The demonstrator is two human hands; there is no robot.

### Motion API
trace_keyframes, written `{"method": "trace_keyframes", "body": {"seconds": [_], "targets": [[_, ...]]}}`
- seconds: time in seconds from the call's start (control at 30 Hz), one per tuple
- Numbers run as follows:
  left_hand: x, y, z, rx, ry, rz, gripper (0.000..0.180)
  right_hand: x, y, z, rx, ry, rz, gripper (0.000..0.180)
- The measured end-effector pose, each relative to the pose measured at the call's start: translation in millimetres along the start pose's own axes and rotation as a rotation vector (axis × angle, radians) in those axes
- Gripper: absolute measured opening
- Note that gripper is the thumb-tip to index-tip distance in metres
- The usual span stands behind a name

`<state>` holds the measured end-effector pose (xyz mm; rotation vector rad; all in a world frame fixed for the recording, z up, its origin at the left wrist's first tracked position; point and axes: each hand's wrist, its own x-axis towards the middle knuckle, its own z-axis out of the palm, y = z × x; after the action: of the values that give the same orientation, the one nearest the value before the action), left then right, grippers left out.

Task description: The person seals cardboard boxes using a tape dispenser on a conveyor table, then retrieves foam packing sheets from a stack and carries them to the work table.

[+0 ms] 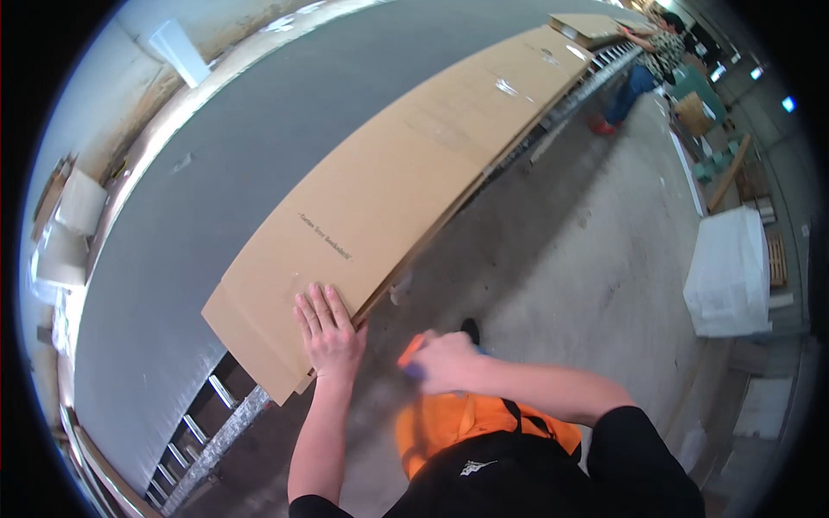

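A long flat cardboard carton [414, 164] lies on a roller conveyor [203, 440], running from near left to far right. My left hand [332, 337] rests on its near end, fingers stretched out flat on the top and the thumb at the side edge. To the right of the carton, over the floor, my right hand [445, 363] is closed around an orange and blue hand-held tool [412, 350]. Motion blurs this tool, and its exact kind does not show. A strip of clear tape [506, 87] shines on the carton's far part.
Another carton [587, 28] sits at the conveyor's far end, where a person [661, 56] stands with a hand on it. A wide grey surface [285, 112] stretches along the left. White wrapped stacks [730, 272] stand on the right. An orange bag [471, 419] hangs at my waist.
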<state>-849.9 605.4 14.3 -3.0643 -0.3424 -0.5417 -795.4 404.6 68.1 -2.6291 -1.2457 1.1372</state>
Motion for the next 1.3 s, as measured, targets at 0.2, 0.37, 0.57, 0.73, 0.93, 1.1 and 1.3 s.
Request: {"method": "trace_keyframes", "body": {"seconds": [0.2, 0.37, 0.57, 0.73, 0.93, 1.1, 1.3], "targets": [[1.7, 18.5, 4.7, 0.098, 0.052, -0.123, 0.089, -3.9, 47.8, -154.2, -0.015, 0.887, -0.201, 0.035], [2.0, 17.0, 3.1, 0.075, 0.113, -0.141, 0.085, 63.3, 22.1, -235.8, -0.110, 0.735, -0.205, 0.034], [44.3, 29.8, -28.3, 0.068, -0.320, 0.024, 0.086, 107.7, 38.6, -225.1, -0.109, 0.300, 0.044, 0.036], [102.2, 51.2, -14.8, -0.045, -0.417, -0.122, 0.098, 98.5, 19.4, -230.0, -0.104, 0.300, -0.094, 0.036], [93.2, 52.6, -3.1, -0.026, -0.414, -0.110, 0.097, 78.2, 38.5, -209.6, -0.064, 0.348, -0.121, 0.033], [96.2, 50.8, -10.9, 0.038, -0.498, 0.044, 0.100, 20.1, 77.0, -132.6, -0.109, 0.421, -0.119, 0.035], [95.5, 48.6, -13.4, 0.057, -0.516, 0.144, 0.095, 14.6, 91.6, -60.9, -0.041, 0.469, -0.025, 0.049]]}}
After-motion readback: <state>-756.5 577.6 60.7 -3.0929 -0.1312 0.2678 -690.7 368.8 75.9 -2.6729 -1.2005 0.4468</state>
